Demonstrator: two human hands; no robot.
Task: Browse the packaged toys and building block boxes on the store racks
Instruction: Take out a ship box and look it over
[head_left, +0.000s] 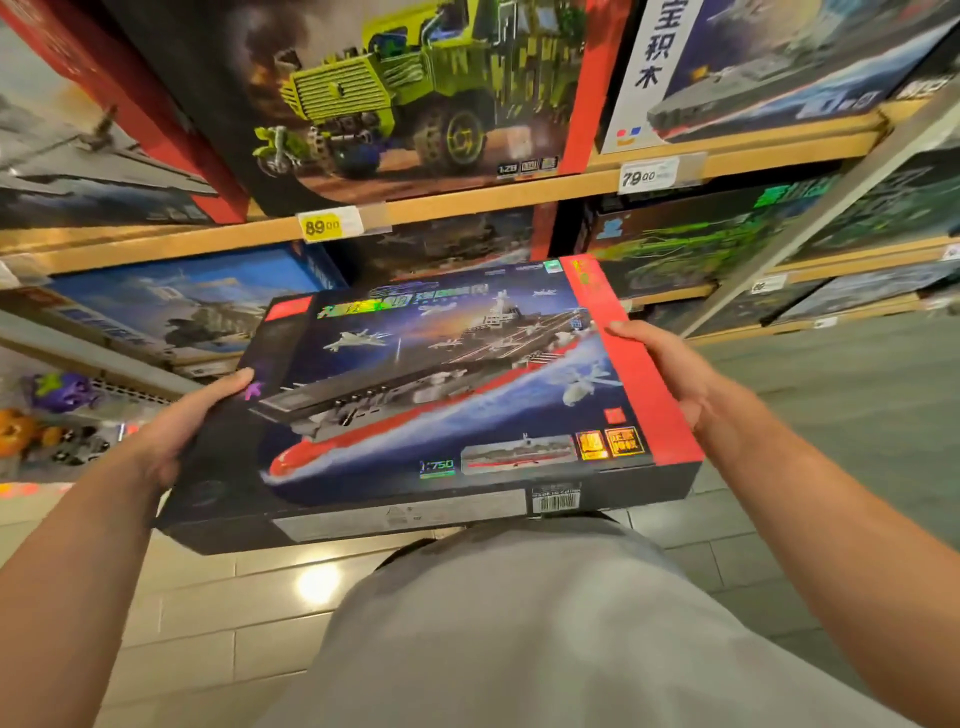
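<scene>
I hold a large flat building block box with an aircraft carrier picture and a red right band, face up in front of my body. My left hand grips its left edge, thumb on top. At the right edge, my right hand grips the red band with the thumb laid over it. The fingers of both hands are hidden under the box.
Wooden store racks stand ahead, stocked with block boxes: a green truck box, a grey ship box, a blue box, a dark green box. Price tags read 89.00 and 79.00. Small toys sit at the left. Tiled floor lies below.
</scene>
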